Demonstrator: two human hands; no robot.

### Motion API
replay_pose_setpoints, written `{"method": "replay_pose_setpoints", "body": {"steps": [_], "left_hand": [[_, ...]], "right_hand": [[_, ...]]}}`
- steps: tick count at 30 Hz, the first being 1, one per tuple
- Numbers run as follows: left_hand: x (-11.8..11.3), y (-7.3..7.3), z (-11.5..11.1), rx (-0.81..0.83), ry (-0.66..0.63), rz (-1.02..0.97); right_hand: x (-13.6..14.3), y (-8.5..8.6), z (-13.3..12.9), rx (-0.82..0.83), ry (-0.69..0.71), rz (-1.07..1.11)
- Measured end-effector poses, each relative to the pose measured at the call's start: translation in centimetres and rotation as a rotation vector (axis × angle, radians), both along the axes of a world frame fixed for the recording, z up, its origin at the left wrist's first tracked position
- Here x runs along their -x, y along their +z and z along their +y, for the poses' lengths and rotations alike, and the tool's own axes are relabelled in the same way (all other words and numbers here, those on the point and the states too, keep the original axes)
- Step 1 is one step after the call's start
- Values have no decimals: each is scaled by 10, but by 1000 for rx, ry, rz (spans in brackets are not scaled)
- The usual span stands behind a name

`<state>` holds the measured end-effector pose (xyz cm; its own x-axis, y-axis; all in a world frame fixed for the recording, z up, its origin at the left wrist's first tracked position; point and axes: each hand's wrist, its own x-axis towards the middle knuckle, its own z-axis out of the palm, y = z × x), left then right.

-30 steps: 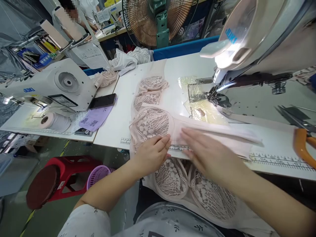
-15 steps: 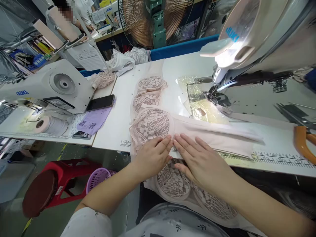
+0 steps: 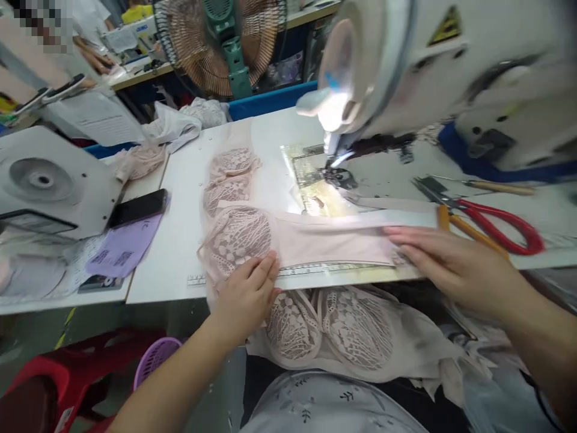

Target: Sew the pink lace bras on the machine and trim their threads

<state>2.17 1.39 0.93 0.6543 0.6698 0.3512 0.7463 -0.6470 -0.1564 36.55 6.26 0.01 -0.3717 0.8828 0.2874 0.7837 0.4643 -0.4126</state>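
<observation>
"What's nearest, taking the lit sewing machine [image 3: 433,90] as our mark?"

"A lace-cupped garment [image 3: 356,331] lies across the person's lap, on the near side of the sewing machine and below the table edge."

"And the hands?"

"The left hand [image 3: 250,285] is to the near left of the sewing machine, unclenched, its fingers laid close together on the edge of a lace cup. The right hand [image 3: 444,258] is on the near side of the sewing machine, fingertips touching the end of a fabric band. It's blurred, so I can't tell whether it pinches or only presses."

"Where's the piece they're touching?"

"That pale pink garment [image 3: 315,240] lies flat in front of the sewing machine, cup to the left and band to the right, over the printed ruler [image 3: 295,272]."

"Anything by the right hand?"

"Red-handled scissors [image 3: 470,208], on the near right of the sewing machine."

"Further off?"

"Lace pieces [image 3: 228,193] left of the sewing machine, and a black phone [image 3: 138,208] on purple paper [image 3: 124,248] well to its left."

"And furthest?"

"A green-posted fan [image 3: 234,57] beyond the sewing machine to the left, then a co-worker's arm [image 3: 92,57], further left again."
</observation>
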Motion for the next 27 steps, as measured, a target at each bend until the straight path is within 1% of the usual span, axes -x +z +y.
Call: {"method": "replay_pose_setpoints", "body": {"steps": [2, 5, 10, 15, 17, 21, 24, 27], "left_hand": [[1, 0, 2, -31, -6, 2], [2, -1, 5, -48, -16, 14], [4, -1, 7, -65, -13, 73], [3, 2, 7, -76, -14, 104], [3, 3, 7, -71, -12, 105], [1, 4, 6, -55, -4, 109], [0, 6, 5, -42, -3, 113], [-1, 8, 4, -24, 12, 107]], "right_hand": [[-4, 9, 0, 22, -120, 90], [-5, 18, 2, 91, -174, 153], [1, 19, 4, 211, -110, 223], [3, 14, 5, 303, 53, 146], [2, 9, 6, 273, 83, 135], [1, 0, 4, 152, 102, 134], [1, -3, 2, 92, 130, 113], [2, -4, 2, 75, 164, 85]]}}
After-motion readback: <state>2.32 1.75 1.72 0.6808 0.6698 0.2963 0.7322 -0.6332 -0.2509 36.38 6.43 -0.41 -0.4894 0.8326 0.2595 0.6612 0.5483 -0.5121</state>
